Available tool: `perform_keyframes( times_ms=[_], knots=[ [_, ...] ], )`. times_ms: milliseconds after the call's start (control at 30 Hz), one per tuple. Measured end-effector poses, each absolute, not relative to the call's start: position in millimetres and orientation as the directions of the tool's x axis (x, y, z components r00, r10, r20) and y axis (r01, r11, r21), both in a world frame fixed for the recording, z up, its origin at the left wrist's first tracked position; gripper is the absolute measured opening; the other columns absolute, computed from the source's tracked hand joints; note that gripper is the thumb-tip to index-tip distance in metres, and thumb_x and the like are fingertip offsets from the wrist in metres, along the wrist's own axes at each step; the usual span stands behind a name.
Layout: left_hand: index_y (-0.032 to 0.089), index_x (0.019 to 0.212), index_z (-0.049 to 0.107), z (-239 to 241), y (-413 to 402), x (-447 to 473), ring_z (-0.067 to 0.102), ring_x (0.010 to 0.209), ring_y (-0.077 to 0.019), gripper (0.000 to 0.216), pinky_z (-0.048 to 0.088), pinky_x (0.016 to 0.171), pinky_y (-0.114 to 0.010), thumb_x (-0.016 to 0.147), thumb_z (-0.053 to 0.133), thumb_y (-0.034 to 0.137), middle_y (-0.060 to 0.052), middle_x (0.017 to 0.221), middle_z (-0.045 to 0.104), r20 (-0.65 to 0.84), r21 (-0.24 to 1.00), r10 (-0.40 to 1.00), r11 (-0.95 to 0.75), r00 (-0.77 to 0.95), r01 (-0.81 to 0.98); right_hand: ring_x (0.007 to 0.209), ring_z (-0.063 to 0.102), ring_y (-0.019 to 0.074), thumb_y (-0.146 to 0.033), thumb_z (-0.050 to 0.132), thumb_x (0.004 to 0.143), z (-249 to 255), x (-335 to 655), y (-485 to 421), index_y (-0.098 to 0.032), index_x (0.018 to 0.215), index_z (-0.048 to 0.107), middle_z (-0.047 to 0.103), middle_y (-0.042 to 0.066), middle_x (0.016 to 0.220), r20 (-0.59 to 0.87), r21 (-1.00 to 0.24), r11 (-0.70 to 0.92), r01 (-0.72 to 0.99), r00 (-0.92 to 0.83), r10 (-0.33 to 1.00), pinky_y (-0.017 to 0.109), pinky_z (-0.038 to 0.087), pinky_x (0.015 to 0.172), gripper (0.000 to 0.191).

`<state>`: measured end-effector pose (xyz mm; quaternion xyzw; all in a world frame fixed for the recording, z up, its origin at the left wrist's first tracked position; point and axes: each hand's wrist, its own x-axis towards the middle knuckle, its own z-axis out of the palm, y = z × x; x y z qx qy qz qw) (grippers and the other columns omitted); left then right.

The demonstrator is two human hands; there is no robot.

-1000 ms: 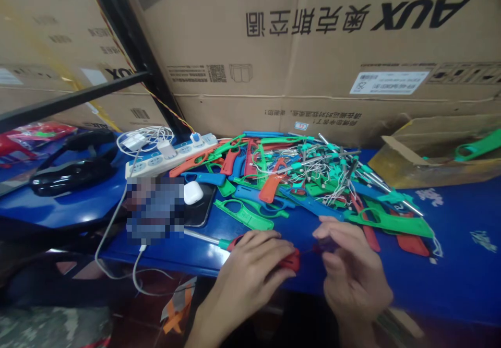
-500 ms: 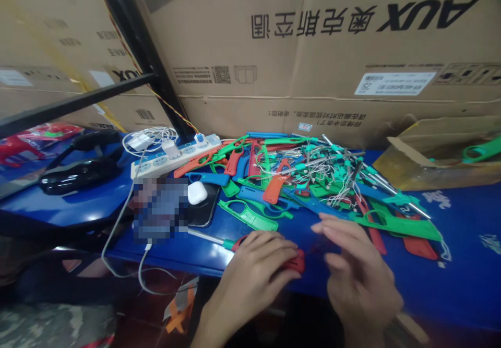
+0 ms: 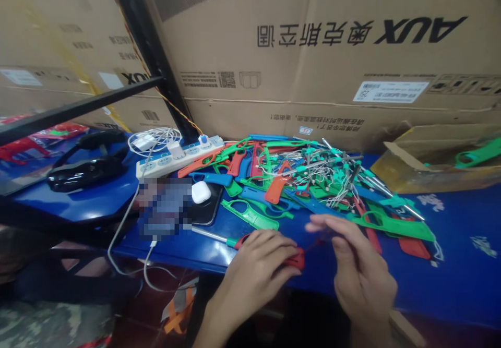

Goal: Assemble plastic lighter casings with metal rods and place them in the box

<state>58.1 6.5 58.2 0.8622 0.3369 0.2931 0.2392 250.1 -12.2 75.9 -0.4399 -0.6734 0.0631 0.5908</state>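
My left hand (image 3: 256,272) is curled over a red plastic handle piece (image 3: 296,260) at the front edge of the blue table (image 3: 462,264). A metal rod with a green collar (image 3: 213,237) sticks out to the left from under that hand. My right hand (image 3: 358,270) sits just to the right, fingers bent and pinched near the red piece's tip; what they hold is too small to make out. Behind both hands lies a heap of red, green and blue plastic handles and wired metal rods (image 3: 309,183).
A white power strip (image 3: 178,157) with chargers, a phone with an earbud case (image 3: 201,192) and black headphones (image 3: 88,163) lie at the left. Large cardboard boxes (image 3: 313,61) stand behind; an open small box (image 3: 438,160) sits at the right.
My right hand's fingers shifted slightly and closed in toward the red piece. The camera moved a little; my left hand stayed over the red piece.
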Motion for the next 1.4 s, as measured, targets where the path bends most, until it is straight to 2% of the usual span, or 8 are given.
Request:
perform_keyframes(
  times_ms=[167,367,600,767,967,1167,1233,1400],
  knots=[
    [0.027,0.121,0.066,58.6,6.7,57.3,0.062,0.113,-0.0199,0.020,0.043,0.098,-0.037,0.101,0.066,0.032,0.003,0.123,0.073,0.341,0.607,0.716,-0.663,0.609,0.439,0.093,0.072,0.0191,-0.003,0.070,0.090,82.5,251.7,-15.7,-0.029,0.120,0.074,0.074,0.002,0.096,0.796,-0.535,0.670,0.514,0.041,0.604,0.037,0.062,0.087,0.040],
    [0.027,0.122,0.066,58.6,6.7,57.8,0.062,0.113,-0.0207,0.022,0.043,0.097,-0.037,0.101,0.067,0.032,0.002,0.124,0.072,0.345,0.602,0.709,-0.670,0.615,0.435,0.119,0.069,0.0195,-0.008,0.050,0.103,94.4,257.5,-23.6,-0.029,0.127,0.071,0.075,0.004,0.123,0.639,-0.657,0.532,0.535,0.020,0.769,0.034,0.059,0.099,0.038],
    [0.026,0.121,0.065,60.5,5.9,57.1,0.061,0.114,-0.0198,0.022,0.042,0.100,-0.036,0.100,0.068,0.030,0.003,0.123,0.073,0.352,0.584,0.703,-0.681,0.618,0.442,0.089,0.071,0.0158,-0.005,0.073,0.089,87.1,250.8,-15.7,-0.031,0.115,0.078,0.074,0.000,0.102,0.758,-0.611,0.614,0.499,0.144,0.637,0.028,0.061,0.073,0.037],
    [0.026,0.122,0.065,59.9,5.6,57.5,0.061,0.114,-0.0183,0.022,0.042,0.102,-0.035,0.100,0.067,0.032,0.004,0.122,0.072,0.349,0.581,0.707,-0.678,0.615,0.450,0.105,0.072,0.0172,-0.008,0.057,0.100,88.5,256.8,-16.9,-0.033,0.126,0.073,0.076,0.001,0.114,0.649,-0.696,0.545,0.467,0.085,0.756,0.032,0.061,0.087,0.039],
    [0.027,0.123,0.065,59.1,5.3,57.6,0.061,0.114,-0.0175,0.024,0.044,0.103,-0.035,0.099,0.069,0.032,0.004,0.123,0.072,0.344,0.575,0.712,-0.675,0.612,0.462,0.090,0.069,0.0162,-0.007,0.082,0.082,90.3,257.1,-16.3,-0.030,0.107,0.077,0.070,-0.002,0.090,0.762,-0.612,0.643,0.459,0.126,0.635,0.030,0.058,0.083,0.034],
    [0.026,0.121,0.067,60.5,5.4,57.9,0.063,0.114,-0.0183,0.024,0.046,0.101,-0.035,0.098,0.071,0.033,0.003,0.121,0.074,0.339,0.572,0.718,-0.671,0.608,0.472,0.108,0.070,0.0174,-0.013,0.053,0.103,98.0,256.3,-27.9,-0.029,0.119,0.074,0.073,0.003,0.116,0.639,-0.655,0.543,0.525,0.001,0.769,0.031,0.058,0.090,0.031],
    [0.027,0.121,0.067,60.9,5.8,58.1,0.063,0.113,-0.0184,0.024,0.046,0.102,-0.036,0.098,0.070,0.033,0.003,0.120,0.074,0.337,0.572,0.718,-0.670,0.609,0.474,0.101,0.072,0.0162,-0.012,0.054,0.103,100.7,255.3,-26.9,-0.029,0.118,0.074,0.075,0.002,0.108,0.628,-0.669,0.538,0.513,0.002,0.778,0.029,0.059,0.086,0.031],
    [0.026,0.119,0.067,62.4,5.4,58.3,0.063,0.112,-0.0185,0.022,0.045,0.100,-0.035,0.099,0.070,0.031,0.002,0.119,0.074,0.344,0.575,0.716,-0.672,0.608,0.466,0.074,0.066,0.0128,-0.014,0.076,0.090,103.8,252.1,-11.9,-0.031,0.112,0.079,0.068,-0.001,0.086,0.744,-0.579,0.567,0.586,0.096,0.661,0.025,0.057,0.066,0.028]
  ],
)
